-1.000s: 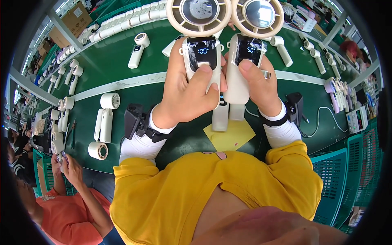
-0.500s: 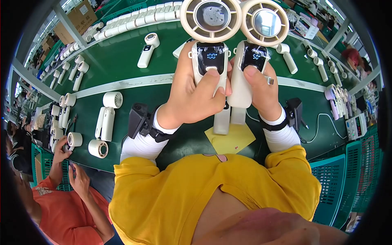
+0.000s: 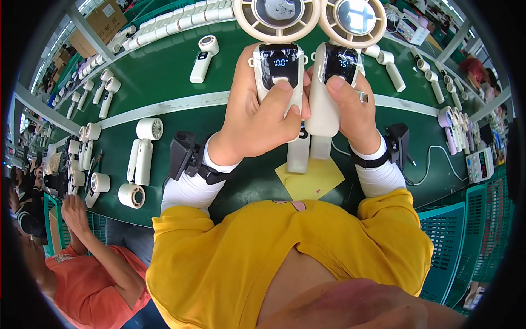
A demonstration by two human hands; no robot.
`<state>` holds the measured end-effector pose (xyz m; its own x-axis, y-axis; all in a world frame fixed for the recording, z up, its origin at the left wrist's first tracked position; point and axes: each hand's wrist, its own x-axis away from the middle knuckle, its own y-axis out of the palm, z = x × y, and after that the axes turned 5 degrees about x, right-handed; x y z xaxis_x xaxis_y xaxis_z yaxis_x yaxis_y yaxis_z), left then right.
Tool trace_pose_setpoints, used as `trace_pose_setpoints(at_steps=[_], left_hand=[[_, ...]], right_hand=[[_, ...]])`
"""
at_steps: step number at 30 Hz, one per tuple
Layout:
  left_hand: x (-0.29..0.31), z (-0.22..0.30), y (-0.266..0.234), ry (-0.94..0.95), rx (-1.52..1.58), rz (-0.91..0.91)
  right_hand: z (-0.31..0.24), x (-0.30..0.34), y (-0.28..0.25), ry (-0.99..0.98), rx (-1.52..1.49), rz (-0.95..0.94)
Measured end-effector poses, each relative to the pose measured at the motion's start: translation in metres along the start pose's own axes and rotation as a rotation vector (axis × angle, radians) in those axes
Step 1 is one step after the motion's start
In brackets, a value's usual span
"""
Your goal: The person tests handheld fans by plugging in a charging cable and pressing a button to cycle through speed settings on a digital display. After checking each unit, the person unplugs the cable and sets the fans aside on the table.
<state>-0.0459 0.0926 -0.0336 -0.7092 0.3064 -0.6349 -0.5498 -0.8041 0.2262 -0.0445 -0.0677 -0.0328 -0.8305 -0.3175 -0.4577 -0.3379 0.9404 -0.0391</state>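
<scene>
Side by side, two cream handheld fans are held up with their round heads away from me. My left hand (image 3: 246,123) is closed around the left fan (image 3: 280,67), thumb on the button below its dark display. My right hand (image 3: 355,112) wraps the right fan (image 3: 323,107), its thumb likewise on the button. Both displays show lit digits. A small metal plug tip (image 3: 364,97) sticks out beside my right fingers. Beneath the held fans, another fan handle (image 3: 298,156) lies partly hidden, over a yellow sheet of paper (image 3: 312,183).
More fans (image 3: 141,159) lie on the green table to my left, and one fan (image 3: 204,60) lies beyond the pale strip (image 3: 181,107). At right are a white cable (image 3: 433,170), a meter box (image 3: 480,165) and teal crates (image 3: 446,236). A co-worker's hand (image 3: 74,213) is at lower left.
Digits on the right fan's display have changed; both held fans sit slightly higher in view. At left, the co-worker's hands have come together, away from the nearby fan.
</scene>
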Motion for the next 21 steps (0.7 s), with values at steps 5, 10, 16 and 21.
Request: trace_pose_setpoints(at_steps=[5,10,16,21], left_hand=[[-0.0019,-0.0014,-0.0017,0.01,-0.003,-0.014],[-0.0005,-0.0019,-0.0021,0.012,-0.02,-0.018],[0.0007,-0.0019,0.0006,0.038,-0.012,-0.004],[0.0001,-0.0027,-0.0036,0.055,-0.065,-0.049]], right_hand=[[0.0078,0.0006,0.0001,-0.014,0.06,0.081],[0.0039,0.0014,0.0006,0.027,0.014,0.067],[0.0012,0.0005,0.0011,0.007,-0.005,0.036],[0.0048,0.0013,0.0008,0.026,-0.01,0.03]])
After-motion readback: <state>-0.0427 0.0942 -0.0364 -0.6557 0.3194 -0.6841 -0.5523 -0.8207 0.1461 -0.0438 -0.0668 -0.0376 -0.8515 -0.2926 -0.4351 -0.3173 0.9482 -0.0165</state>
